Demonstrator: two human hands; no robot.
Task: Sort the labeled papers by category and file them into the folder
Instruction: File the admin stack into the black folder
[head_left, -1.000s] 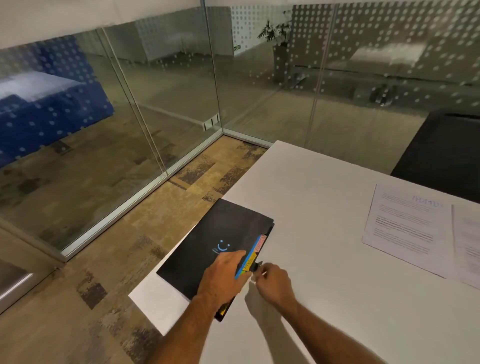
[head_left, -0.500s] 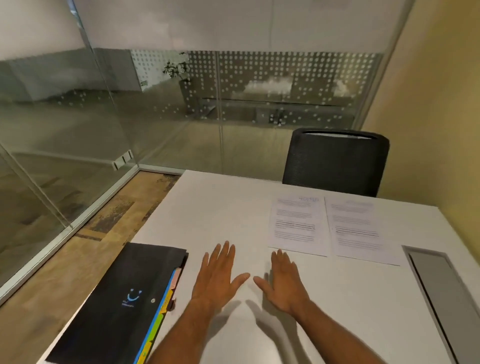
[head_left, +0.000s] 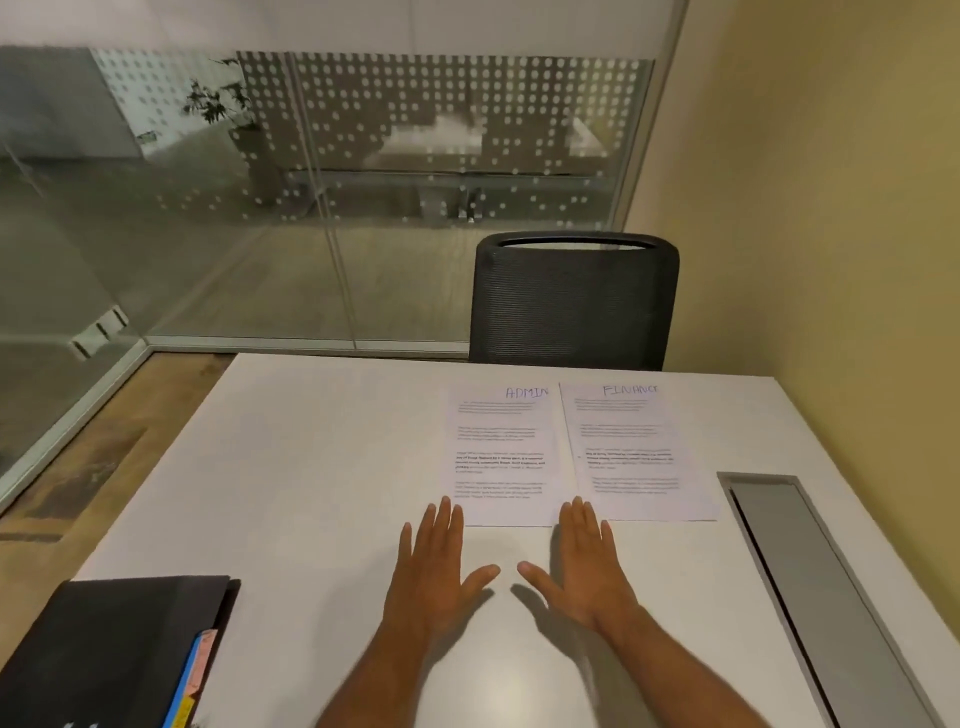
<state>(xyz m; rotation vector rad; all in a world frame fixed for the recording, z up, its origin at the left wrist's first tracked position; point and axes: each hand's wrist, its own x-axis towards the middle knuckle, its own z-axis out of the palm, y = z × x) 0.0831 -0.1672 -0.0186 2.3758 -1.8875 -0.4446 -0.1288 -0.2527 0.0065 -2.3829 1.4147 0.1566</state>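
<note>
1. Take the sheet headed ADMIN (head_left: 501, 457) as the landmark: it lies flat on the white worktop (head_left: 322, 467), face up, its near edge towards the person.
2. The sheet headed FINANCE (head_left: 631, 452) lies just to the right of the ADMIN sheet, their long edges touching or nearly so; I cannot tell if they overlap.
3. The black expanding folder (head_left: 111, 649) sits well to the left of the ADMIN sheet and nearer the person, at the worktop's corner, with coloured divider tabs (head_left: 195, 675) showing along its right edge.
4. The left hand (head_left: 434, 566) rests palm down with straight, spread fingers, holding nothing; its fingertips reach the ADMIN sheet's near left corner.
5. The right hand (head_left: 576, 561) lies flat and empty in the same way, its fingertips at the near edges where the two sheets meet.
6. Handling, as a judgement: each sheet looks like single printer paper, very light, limp and easily creased, and it sits flush on a smooth surface, so lifting it straight up will be awkward.
7. The likely best hold is a near corner or the near edge: press and slide it towards the worktop's edge or buckle the corner up, then pinch thumb over finger.
8. The folder looks stiffer and heavier; steadying it with one hand while spreading a tabbed pocket should help the limp sheet enter without folding.
9. A grey cable hatch (head_left: 810, 571) lies right of the FINANCE sheet, and a black mesh chair (head_left: 571, 301) stands beyond both.
</note>
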